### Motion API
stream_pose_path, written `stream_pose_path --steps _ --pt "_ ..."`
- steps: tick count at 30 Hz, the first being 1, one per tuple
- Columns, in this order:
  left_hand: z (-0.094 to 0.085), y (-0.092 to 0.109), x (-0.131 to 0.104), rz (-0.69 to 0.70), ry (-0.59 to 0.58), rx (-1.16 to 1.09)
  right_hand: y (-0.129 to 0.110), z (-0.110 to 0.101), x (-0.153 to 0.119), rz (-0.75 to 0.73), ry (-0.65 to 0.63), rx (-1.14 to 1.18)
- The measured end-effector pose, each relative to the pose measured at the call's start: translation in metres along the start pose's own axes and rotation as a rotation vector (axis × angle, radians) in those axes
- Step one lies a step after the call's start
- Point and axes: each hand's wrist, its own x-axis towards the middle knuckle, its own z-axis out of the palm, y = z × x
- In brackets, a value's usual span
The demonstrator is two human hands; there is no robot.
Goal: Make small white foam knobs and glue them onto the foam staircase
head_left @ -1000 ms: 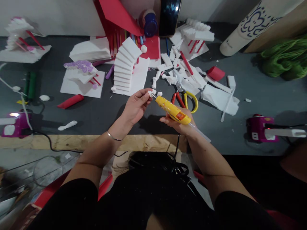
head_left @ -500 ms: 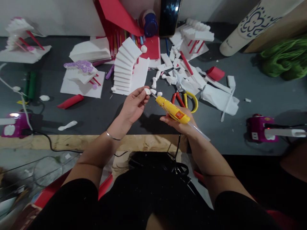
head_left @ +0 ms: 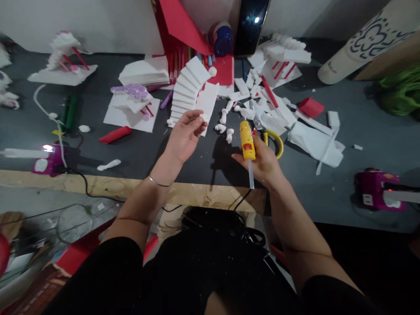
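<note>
My left hand is closed, its fingertips pinching a small white lump of clay or foam. It is over the right side of a white fanned model staircase, beside the white base sheet; contact between the two cannot be made out. In my right hand is a yellow hot glue gun, nozzle pointing away from me, with a clear glue stick out of its back. Several white lumps lie between the hands. Scissors with a yellow handle lie partly behind my right hand.
Small white models with red posts stand around. Paper scraps, a red roll and a blue-lidded jar lie about. A phone leans at the back. Purple power adapters sit at both sides. A patterned bottle stands right.
My left hand has moved with the white lump from the glue gun's nozzle to the staircase. The glue gun has drawn away and turned to point forward. The view has shifted left.
</note>
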Motion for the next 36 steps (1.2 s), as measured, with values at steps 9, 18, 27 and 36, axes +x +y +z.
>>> stream_pose_path --steps 9,18,27,36 --pt "-0.065 0.047 0.021 0.371 0.112 0.393 0.000 0.001 -0.005 -0.133 -0.072 -0.251" --pt "-0.078 0.045 0.034 0.418 0.127 0.676 0.003 0.002 -0.009 -0.213 -0.115 -0.362" --pt "-0.101 0.030 0.051 0.618 0.045 1.213 -0.058 -0.031 0.001 -0.288 -0.136 -0.597" --pt "-0.106 0.030 0.055 0.670 0.014 1.300 -0.105 0.054 0.068 -0.465 -0.394 -0.583"
